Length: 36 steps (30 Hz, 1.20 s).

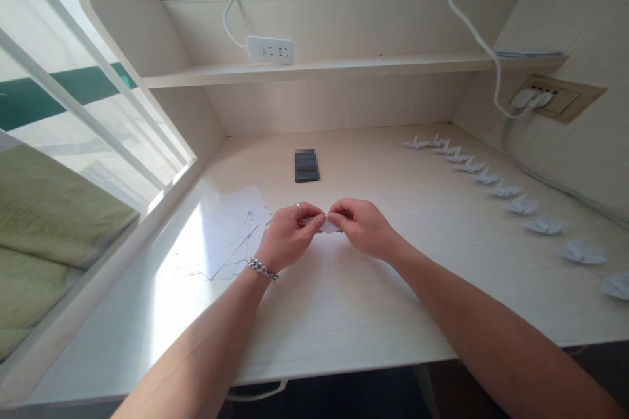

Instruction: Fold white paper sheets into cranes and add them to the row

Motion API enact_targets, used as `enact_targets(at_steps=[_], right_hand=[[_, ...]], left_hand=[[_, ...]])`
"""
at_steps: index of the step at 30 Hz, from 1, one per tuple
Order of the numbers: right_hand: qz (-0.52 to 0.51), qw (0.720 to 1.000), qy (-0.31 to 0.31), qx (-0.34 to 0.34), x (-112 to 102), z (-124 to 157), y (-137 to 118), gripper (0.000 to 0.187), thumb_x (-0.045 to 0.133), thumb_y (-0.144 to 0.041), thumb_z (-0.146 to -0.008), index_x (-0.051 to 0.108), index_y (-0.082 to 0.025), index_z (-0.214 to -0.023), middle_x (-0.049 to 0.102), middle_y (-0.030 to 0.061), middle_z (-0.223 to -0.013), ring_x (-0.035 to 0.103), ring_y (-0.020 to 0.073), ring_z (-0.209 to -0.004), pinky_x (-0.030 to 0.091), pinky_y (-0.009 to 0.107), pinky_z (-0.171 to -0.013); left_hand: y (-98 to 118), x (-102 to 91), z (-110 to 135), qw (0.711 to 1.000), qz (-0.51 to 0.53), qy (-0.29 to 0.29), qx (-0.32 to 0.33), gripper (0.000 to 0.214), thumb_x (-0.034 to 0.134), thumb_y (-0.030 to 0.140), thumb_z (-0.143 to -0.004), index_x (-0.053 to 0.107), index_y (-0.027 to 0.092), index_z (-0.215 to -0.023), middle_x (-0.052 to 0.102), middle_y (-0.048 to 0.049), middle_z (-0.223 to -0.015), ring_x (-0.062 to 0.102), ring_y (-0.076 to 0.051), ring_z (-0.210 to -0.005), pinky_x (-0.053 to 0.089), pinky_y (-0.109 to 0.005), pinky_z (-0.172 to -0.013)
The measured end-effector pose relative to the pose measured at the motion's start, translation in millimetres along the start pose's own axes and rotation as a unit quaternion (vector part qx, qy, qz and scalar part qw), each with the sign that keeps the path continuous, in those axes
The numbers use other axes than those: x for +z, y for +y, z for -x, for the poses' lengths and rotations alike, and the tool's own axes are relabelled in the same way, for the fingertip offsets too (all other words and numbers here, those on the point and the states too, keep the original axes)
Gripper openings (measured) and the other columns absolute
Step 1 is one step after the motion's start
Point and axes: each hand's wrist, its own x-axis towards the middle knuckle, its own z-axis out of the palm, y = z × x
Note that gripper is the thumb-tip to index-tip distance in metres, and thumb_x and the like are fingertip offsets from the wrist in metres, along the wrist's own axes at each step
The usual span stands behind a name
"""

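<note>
A small folded piece of white paper [330,227] is held between both hands above the middle of the desk. My left hand [291,230], with a ring and a chain bracelet, pinches its left side between thumb and fingers. Against the opposite side, the thumb and fingers of my right hand [362,226] are closed on the same paper. Much of the paper is hidden by my fingers. Left of my left hand lie white paper sheets [230,222] in bright sunlight. A dark rectangular item [306,165], partly blurred, lies beyond my hands.
Several folded paper cranes [521,204] stand in a row along the desk's right side. A white power strip [270,50] sits on the shelf [344,68]. A white cable [462,13] hangs down to the wall socket [557,98]. White rails [98,55] border the left.
</note>
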Motion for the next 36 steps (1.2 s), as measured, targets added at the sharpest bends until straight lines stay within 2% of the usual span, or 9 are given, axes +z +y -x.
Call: enact_targets(at_steps=[5,9,14,23,28,31,33,36], right_hand=[[0.039,0.999,-0.006,-0.017,0.9,0.1,1.0,0.015,0.054,-0.029,-0.087,0.065,-0.02,-0.082,0.07,0.0012,-0.08,0.058,0.0146,-0.071,0.04,0.027,-0.065],[0.067,0.997,-0.028,-0.021,-0.5,0.7,-1.0,0.016,0.052,-0.027,-0.086,0.064,-0.019,-0.078,0.067,0.0004,-0.073,0.054,0.013,-0.065,0.036,0.026,-0.06],[0.079,0.995,-0.056,-0.02,-6.9,0.2,-3.3,0.019,0.049,-0.027,-0.086,0.063,-0.019,-0.076,0.06,-0.0016,-0.067,0.048,0.0115,-0.061,0.033,0.025,-0.057],[0.085,0.992,-0.095,-0.008,-24.2,-0.1,-1.8,0.019,0.048,-0.027,-0.084,0.064,-0.019,-0.076,0.058,-0.002,-0.066,0.046,0.0113,-0.059,0.033,0.025,-0.056],[0.078,0.995,-0.069,0.006,-32.6,-3.6,1.4,0.017,0.051,-0.025,-0.082,0.064,-0.019,-0.075,0.061,-0.0004,-0.069,0.051,0.0131,-0.064,0.035,0.026,-0.059],[0.003,0.999,-0.035,0.007,-26.2,-4.6,3.6,0.019,0.053,-0.033,-0.085,0.065,-0.018,-0.085,0.066,0.0017,-0.078,0.057,0.015,-0.072,0.04,0.027,-0.065],[-0.03,0.998,-0.049,-0.001,-17.9,-3.7,3.1,0.023,0.055,-0.038,-0.086,0.065,-0.018,-0.091,0.066,0.0023,-0.081,0.058,0.0154,-0.074,0.041,0.027,-0.066],[-0.01,0.998,-0.068,-0.002,-7.8,-0.9,0.4,0.02,0.052,-0.034,-0.087,0.065,-0.018,-0.085,0.064,0.0013,-0.075,0.055,0.0143,-0.069,0.039,0.027,-0.063]], left_hand=[[-2.4,0.0,1.0,0.998,-0.06,0.009,0.0,0.018,0.059,0.033,-0.085,0.07,0.019,-0.083,0.074,-0.0038,-0.08,0.068,-0.018,-0.073,0.05,-0.028,-0.068],[-5.0,2.1,1.5,0.996,-0.085,0.0,0.01,0.019,0.058,0.034,-0.085,0.069,0.019,-0.084,0.074,-0.0034,-0.08,0.067,-0.018,-0.073,0.049,-0.028,-0.068],[-3.7,1.8,1.0,0.997,-0.08,-0.01,0.015,0.018,0.057,0.032,-0.085,0.068,0.019,-0.084,0.073,-0.0031,-0.08,0.064,-0.017,-0.071,0.047,-0.027,-0.065],[1.2,-4.6,-0.5,0.999,-0.035,-0.013,-0.012,0.018,0.059,0.032,-0.084,0.068,0.016,-0.082,0.07,-0.0029,-0.071,0.063,-0.016,-0.065,0.046,-0.026,-0.06],[-2.9,-9.7,-3.1,0.999,-0.011,0.023,-0.027,0.019,0.061,0.034,-0.083,0.067,0.016,-0.081,0.07,-0.003,-0.069,0.065,-0.016,-0.064,0.047,-0.026,-0.06],[-5.8,-8.5,-4.5,0.999,0.02,0.032,-0.035,0.02,0.063,0.035,-0.081,0.067,0.015,-0.082,0.07,-0.0037,-0.071,0.066,-0.016,-0.065,0.05,-0.027,-0.062],[-6.1,-5.7,-4.5,0.999,0.04,0.015,-0.033,0.021,0.063,0.035,-0.081,0.067,0.015,-0.083,0.071,-0.0045,-0.074,0.068,-0.017,-0.067,0.051,-0.027,-0.064],[-4.1,-2.0,-3.1,0.998,0.048,-0.01,-0.027,0.02,0.061,0.034,-0.082,0.067,0.015,-0.084,0.072,-0.0052,-0.077,0.068,-0.017,-0.07,0.052,-0.028,-0.066]])
